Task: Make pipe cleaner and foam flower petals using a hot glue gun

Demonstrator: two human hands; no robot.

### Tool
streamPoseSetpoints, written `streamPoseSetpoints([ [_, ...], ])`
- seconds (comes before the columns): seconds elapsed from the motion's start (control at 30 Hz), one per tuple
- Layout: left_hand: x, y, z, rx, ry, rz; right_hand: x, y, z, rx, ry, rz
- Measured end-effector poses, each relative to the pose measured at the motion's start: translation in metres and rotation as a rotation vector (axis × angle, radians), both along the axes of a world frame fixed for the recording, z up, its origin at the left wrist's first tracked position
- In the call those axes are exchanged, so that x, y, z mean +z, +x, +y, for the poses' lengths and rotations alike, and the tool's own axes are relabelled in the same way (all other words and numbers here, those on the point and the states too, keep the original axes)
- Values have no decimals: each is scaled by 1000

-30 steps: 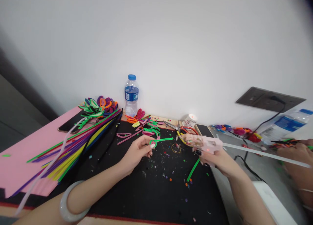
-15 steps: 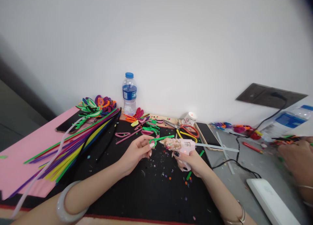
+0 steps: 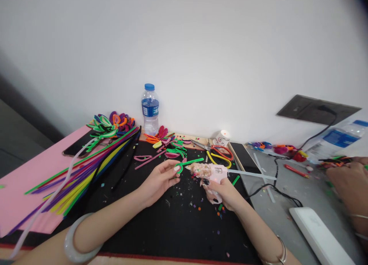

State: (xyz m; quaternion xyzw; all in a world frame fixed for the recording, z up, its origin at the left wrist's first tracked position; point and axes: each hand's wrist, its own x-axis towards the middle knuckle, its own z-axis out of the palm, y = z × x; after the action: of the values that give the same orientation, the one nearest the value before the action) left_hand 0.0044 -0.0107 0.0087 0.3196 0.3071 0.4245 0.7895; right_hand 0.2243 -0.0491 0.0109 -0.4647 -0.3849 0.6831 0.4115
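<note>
Fingers [image 3: 174,170] pinch green loop [image 3: 181,166], right hand [image 3: 222,190] levelling glue gun [image 3: 208,172]

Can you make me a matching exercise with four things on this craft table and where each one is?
Things:
1. glue gun
2. green pipe cleaner
3. water bottle
4. scissors

Places:
A. standing by the wall
B. in the left hand
C. lying flat behind the glue gun
D. in the right hand

Pairs: 1-D, 2-B, 3-A, 4-C

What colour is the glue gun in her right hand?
Pale pink, seen in the head view: the glue gun sits in the right hand.
</note>
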Motion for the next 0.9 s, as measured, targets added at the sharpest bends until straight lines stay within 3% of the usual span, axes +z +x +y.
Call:
streamPoseSetpoints([
  [0.2, -3, -1, 2, 37, -80, -46, 2, -2, -1, -28, -22, 10],
  [0.67, 4, 1, -4, -45, 62, -30, 5, -6, -3, -1, -87, 2],
  [0.9, 3, 0, -5, -49, 61, -16, 2, -5, -3, 9, -82, 35],
])
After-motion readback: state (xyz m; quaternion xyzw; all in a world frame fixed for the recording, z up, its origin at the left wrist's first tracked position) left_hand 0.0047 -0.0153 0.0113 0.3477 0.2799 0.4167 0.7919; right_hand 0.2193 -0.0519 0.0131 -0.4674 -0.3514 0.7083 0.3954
